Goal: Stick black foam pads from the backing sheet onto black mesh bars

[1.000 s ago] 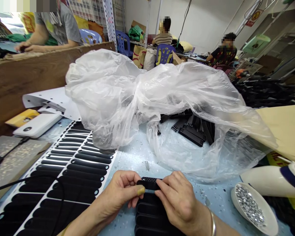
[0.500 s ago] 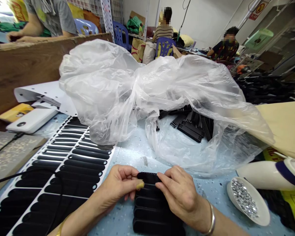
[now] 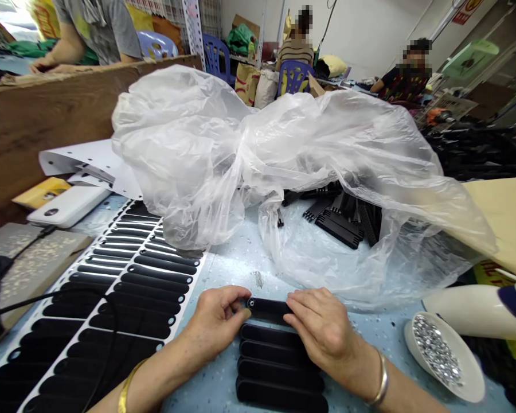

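Observation:
My left hand (image 3: pixel 223 312) pinches the left end of a black round-ended strip (image 3: pixel 269 308), where a small shiny spot shows. My right hand (image 3: pixel 320 327) has its fingers closed on the strip's right end, hiding that end. Just below lie several similar black pieces (image 3: pixel 279 364) in a stacked row on the blue tabletop, partly covered by my right hand. To the left, white backing sheets (image 3: pixel 202 269) carry rows of black round-ended strips (image 3: pixel 150 287) with small holes at their ends.
A big clear plastic bag (image 3: pixel 206 143) spreads across the back, with black toothed pieces (image 3: pixel 337 226) at its opening. On the right are a white bowl (image 3: pixel 473 378) of shiny stones and a white bottle-like object (image 3: pixel 460 307). A cable (image 3: pixel 38 298) crosses the left; people sit beyond.
The held strip now sits apart from the row below it, its shiny end spot exposed. My left thumb has shifted to the strip's lower left edge. The view has swung slightly left.

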Demonstrator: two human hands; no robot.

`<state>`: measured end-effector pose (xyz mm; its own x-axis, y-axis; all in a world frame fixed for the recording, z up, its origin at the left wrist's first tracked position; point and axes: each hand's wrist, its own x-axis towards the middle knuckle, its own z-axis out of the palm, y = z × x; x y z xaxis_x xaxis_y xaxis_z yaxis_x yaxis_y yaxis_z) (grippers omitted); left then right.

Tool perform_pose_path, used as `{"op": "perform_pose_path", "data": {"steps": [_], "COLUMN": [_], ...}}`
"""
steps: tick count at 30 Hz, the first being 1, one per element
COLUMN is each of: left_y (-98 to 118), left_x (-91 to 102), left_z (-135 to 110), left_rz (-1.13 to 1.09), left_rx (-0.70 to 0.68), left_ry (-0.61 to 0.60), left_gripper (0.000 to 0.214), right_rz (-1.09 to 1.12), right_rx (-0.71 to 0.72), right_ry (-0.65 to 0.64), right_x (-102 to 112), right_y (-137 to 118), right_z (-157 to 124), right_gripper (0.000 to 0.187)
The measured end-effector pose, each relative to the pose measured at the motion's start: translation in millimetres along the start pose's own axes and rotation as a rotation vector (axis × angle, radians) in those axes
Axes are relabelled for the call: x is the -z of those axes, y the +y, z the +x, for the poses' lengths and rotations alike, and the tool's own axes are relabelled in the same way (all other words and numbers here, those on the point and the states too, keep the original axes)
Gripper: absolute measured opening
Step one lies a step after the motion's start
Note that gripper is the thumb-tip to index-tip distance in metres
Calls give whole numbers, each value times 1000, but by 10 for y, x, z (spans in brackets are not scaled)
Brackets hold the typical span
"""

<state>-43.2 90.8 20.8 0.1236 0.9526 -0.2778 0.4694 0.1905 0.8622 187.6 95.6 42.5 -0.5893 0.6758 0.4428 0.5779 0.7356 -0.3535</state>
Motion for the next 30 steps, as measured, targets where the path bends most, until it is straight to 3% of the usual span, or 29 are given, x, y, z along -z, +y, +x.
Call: {"op": "perform_pose_path", "data": {"steps": [10,30], "left_y": [33,27], "left_x": [33,19], "left_z": [8,22], "left_rz": [-69,-42], "left_rx": [37,12], "left_ry": [-64,-20], "left_gripper": [27,25], "right_rz": [15,13], "right_rx": [5,0], "right_ry": [-3,-53], "right_x": [-71,-130], "right_y": [-25,-36], "right_z": [11,44], "right_gripper": [19,18]}}
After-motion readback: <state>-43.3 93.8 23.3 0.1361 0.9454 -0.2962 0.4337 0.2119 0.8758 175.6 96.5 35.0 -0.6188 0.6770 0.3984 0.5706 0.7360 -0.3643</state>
